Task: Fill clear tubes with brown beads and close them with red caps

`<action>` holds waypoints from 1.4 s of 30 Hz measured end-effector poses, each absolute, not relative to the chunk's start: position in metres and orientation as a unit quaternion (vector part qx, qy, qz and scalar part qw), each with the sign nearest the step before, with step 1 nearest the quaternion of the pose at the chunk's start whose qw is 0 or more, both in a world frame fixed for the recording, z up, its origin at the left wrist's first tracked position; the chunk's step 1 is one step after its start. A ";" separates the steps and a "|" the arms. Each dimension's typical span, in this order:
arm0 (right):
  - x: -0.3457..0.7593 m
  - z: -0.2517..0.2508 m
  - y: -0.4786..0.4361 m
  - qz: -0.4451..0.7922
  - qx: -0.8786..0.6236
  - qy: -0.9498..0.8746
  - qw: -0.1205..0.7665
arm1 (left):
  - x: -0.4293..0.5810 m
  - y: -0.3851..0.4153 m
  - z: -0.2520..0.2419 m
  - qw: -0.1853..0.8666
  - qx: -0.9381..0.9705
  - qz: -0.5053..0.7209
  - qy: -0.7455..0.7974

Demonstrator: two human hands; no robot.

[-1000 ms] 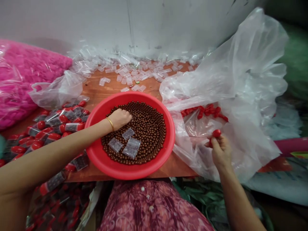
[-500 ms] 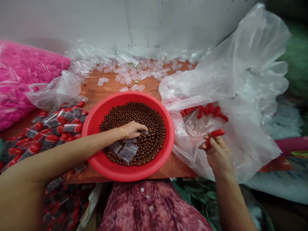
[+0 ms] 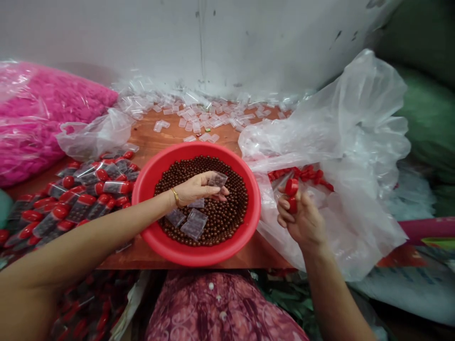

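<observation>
My left hand [image 3: 206, 188] is above the brown beads [image 3: 227, 213] in the red basin [image 3: 253, 189]. Its fingers pinch a small clear plastic case [image 3: 217, 179], whose contents I cannot make out well. Several more clear cases [image 3: 195, 224] lie on the beads below my wrist. To the right of the basin, my right hand [image 3: 304, 215] is closed around red plastic caps [image 3: 292, 187], of which two show between thumb and fingers. Behind that hand, more red caps [image 3: 313, 174] lie in an opened clear plastic bag [image 3: 341, 203].
Bead-filled cases with red caps [image 3: 81, 203] are heaped left of the basin. A bag of pink pieces [image 3: 53, 109] stands behind them. Loose clear cases [image 3: 199, 116] are scattered along the wall on the wooden table [image 3: 152, 135]. Filled cases also lie below the table's edge at left.
My left hand has lifted a clear case up out of the beads. My right hand has moved left toward the basin and turned the red caps more upright. The view has shifted slightly.
</observation>
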State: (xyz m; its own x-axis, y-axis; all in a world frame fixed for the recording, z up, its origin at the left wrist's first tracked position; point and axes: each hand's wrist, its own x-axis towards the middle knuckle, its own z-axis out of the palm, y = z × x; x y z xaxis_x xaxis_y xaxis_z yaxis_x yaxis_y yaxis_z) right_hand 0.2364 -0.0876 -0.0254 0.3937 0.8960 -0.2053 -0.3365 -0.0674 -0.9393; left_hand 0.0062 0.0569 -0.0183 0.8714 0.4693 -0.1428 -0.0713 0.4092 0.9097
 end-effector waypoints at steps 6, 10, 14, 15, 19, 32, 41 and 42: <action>0.196 -0.012 -0.054 0.377 -0.559 -0.452 0.584 | 0.004 0.055 -0.018 0.799 0.536 0.210 0.174; 0.184 -0.006 -0.037 0.297 -0.567 -0.560 0.526 | 0.003 0.059 -0.020 0.801 0.533 0.209 0.176; 0.179 0.002 -0.023 0.265 -0.544 -0.631 0.486 | 0.004 0.059 -0.018 0.790 0.556 0.187 0.176; 0.177 0.003 -0.021 0.252 -0.538 -0.652 0.470 | 0.004 0.058 -0.016 0.785 0.566 0.179 0.177; 0.171 0.001 -0.018 0.203 -0.526 -0.712 0.419 | 0.004 0.052 -0.011 0.752 0.610 0.168 0.184; 0.174 -0.005 -0.045 -0.089 -0.421 -0.836 0.339 | 0.001 0.041 0.001 0.704 0.681 0.103 0.170; 0.156 -0.008 -0.063 -0.145 -0.449 -0.821 0.323 | 0.003 0.037 0.001 0.545 0.805 0.114 0.207; 0.156 -0.007 -0.063 -0.142 -0.446 -0.824 0.319 | 0.003 0.036 0.001 0.510 0.823 0.120 0.221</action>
